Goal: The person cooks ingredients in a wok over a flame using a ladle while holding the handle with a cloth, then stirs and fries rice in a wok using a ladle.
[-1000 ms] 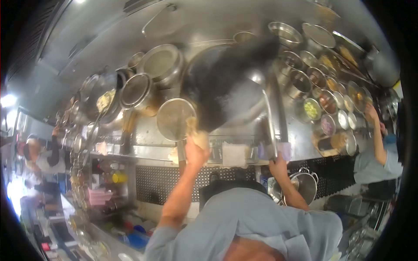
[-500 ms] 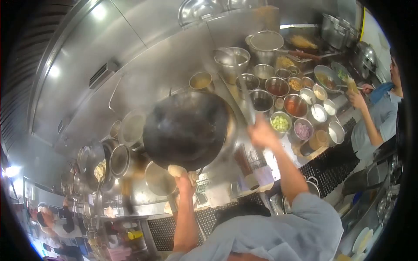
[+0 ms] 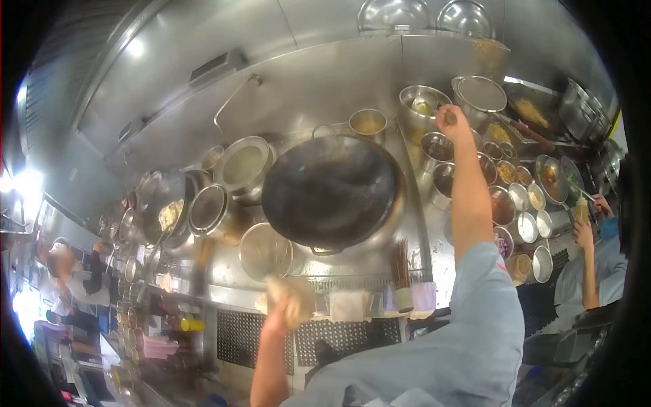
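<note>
My right hand (image 3: pixel 453 122) is closed round the handle of a ladle (image 3: pixel 426 106). The ladle's head reaches into a deep steel pot (image 3: pixel 407 95) at the back, and the pot's contents are hard to make out. In my left hand (image 3: pixel 277 320) is a bunched beige cloth (image 3: pixel 293 298), slightly blurred, held at the counter's front edge. A large dark wok (image 3: pixel 332 190) sits on the stove in front of me, its near loop handle apart from the cloth. Inside it I see only a dark, shiny surface.
Several steel bowls of sauces and ingredients (image 3: pixel 502 205) stand to the right. A strainer (image 3: pixel 245 165) and pots line the left. A tap (image 3: pixel 234 102) hangs at the back wall. A co-worker's hand (image 3: pixel 583 232) holds a bottle at far right; another person (image 3: pixel 88 278) is far left.
My left hand and the cloth have come off the wok's handle, and the wok now rests lower. My right hand has moved up and forward with the ladle to the pot. The view has shifted left.
</note>
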The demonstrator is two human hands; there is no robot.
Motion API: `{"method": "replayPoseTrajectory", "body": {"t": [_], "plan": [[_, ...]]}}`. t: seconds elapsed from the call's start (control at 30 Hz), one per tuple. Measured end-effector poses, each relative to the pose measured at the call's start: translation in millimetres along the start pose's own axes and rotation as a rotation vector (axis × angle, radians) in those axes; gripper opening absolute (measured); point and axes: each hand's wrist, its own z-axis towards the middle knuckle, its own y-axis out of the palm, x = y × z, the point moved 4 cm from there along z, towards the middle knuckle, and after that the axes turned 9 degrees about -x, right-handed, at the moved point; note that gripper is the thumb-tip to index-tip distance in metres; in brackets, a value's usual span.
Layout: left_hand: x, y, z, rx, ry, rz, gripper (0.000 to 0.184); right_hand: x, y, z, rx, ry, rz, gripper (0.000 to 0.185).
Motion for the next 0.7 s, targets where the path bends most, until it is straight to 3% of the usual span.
{"method": "replayPoseTrajectory", "body": {"t": [0.03, 0.07, 0.1, 0.17, 0.27, 0.37, 0.47, 0.57, 0.63, 0.7], "plan": [[-5.2, -32.9, -31.5, 0.074, -0.031, -0.003, 0.048, 2.5, 10.1, -18.9, 0.020, 0.008, -0.067, 0.009], [3.4, -36.3, -65.4, -0.055, 0.070, -0.009, 0.054, 1.6, 20.9, -35.1, 0.035, 0.009, -0.134, 0.009], [-17.6, -105.3, -87.9, 0.115, 0.126, -0.028, 0.063, -0.2, 27.2, -45.3, 0.052, 0.010, -0.203, 0.009], [-2.3, -93.9, -149.8, 0.202, 0.348, -0.009, 0.071, -4.3, 38.9, -57.9, 0.092, 0.073, -0.379, 0.008], [-24.7, -138.4, -190.7, 0.159, 0.410, -0.304, 0.079, 7.7, 87.8, -111.1, 0.103, 0.090, -0.523, 0.009], [-44.6, -205.2, -189.9, 0.166, 0.484, -0.267, 0.078, 32.6, 111.2, -154.1, 0.031, 0.132, -0.440, 0.009], [-30.9, -192.1, -184.4, 0.264, 0.493, -0.285, 0.071, 79.9, 120.0, -206.3, -0.053, 0.223, -0.204, 0.026], [-30.2, -217.6, -161.8, 0.251, 0.275, -0.133, 0.038, 141.3, 128.3, -261.3, -0.106, 0.300, -0.059, 0.029], [-29.7, -227.8, -145.5, 0.177, 0.137, 0.072, 0.033, 179.2, 119.9, -272.7, -0.091, 0.398, -0.011, 0.027], [-24.5, -211.8, -149.9, 0.170, 0.159, 0.186, 0.034, 219.0, 136.0, -283.5, 0.051, 0.399, -0.086, 0.028]]}}
